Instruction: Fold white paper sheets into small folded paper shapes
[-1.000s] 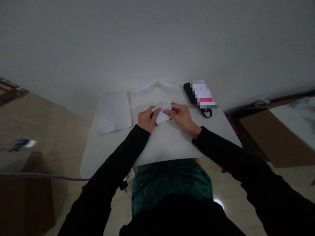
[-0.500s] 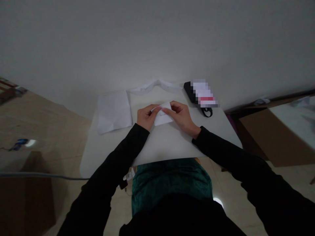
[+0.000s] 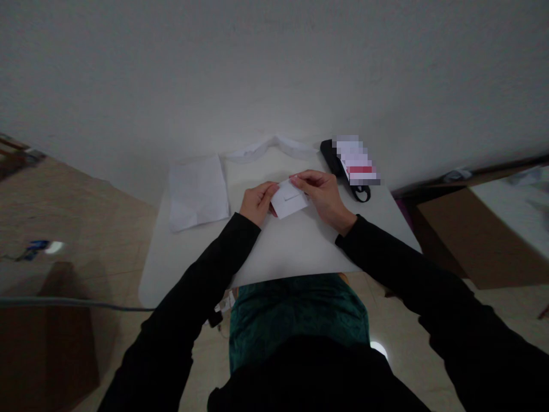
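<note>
Between my two hands, above the middle of the white table (image 3: 291, 252), is a small folded piece of white paper (image 3: 289, 201) with a dark line or slit across its face. My left hand (image 3: 258, 203) pinches its left edge between thumb and fingers. At its upper right my right hand (image 3: 321, 194) grips the edge, thumb in front. The fingers behind the paper are partly hidden. To the left of my hands a larger creased sheet of white paper (image 3: 198, 193) lies flat on the table.
Against the wall, a long folded white paper strip (image 3: 257, 150) stands at the table's back edge. A black case (image 3: 330, 157) with a strap loop lies at the back right, under a blurred-out white and red item (image 3: 355, 160). Brown cardboard (image 3: 476, 237) is off to the right.
My thumbs have moved apart, and more of the small paper's face and its dark line now shows. My right hand has shifted slightly right, and the paper is tilted more.
</note>
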### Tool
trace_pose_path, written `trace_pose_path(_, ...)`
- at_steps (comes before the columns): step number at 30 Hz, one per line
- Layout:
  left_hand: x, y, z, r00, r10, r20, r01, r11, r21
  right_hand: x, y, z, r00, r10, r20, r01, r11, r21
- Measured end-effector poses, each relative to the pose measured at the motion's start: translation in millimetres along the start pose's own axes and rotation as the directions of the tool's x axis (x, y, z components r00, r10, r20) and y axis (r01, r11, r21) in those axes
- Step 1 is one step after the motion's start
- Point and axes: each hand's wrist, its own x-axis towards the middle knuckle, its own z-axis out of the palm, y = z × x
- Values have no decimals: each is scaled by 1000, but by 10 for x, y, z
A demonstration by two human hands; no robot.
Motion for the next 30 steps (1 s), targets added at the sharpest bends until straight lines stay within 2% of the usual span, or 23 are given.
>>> trace_pose_path(4,1,21,15,998,9,-57,-10,1000,-11,-5,4,-13,997,-75,-13,74,996,-41)
trace_pose_path(8,-33,53,72,990,-56,-128,41,992,-118,-29,-2,-3,983,-160,-88,156,987,-49)
trace_pose_path(12,-84,66,142,988,-149,-32,138,965,-225,-28,0,-6,976,-182,-123,168,979,-118)
trace_pose_path(14,-87,56,158,986,-163,-39,149,957,-248,-29,7,-7,986,-150,-71,140,982,-128)
trace_pose_path(17,-62,31,137,977,-146,-156,106,966,-236,-52,19,0,998,-25,66,35,987,-156)
trace_pose_path(19,-53,24,103,967,-138,-216,89,971,-222,-82,14,12,988,52,147,-24,982,-187)
trace_pose_path(22,-109,67,41,961,-115,-253,72,982,-175,-153,-45,32,976,100,195,-57,974,-218)
trace_pose_path(27,-504,321,-56,974,-16,-227,8,999,-37,-403,-267,10,935,184,304,-99,956,-276)
trace_pose_path(30,-859,482,-93,988,28,-154,-10,994,112,-658,-362,-51,904,196,380,-25,912,-410)
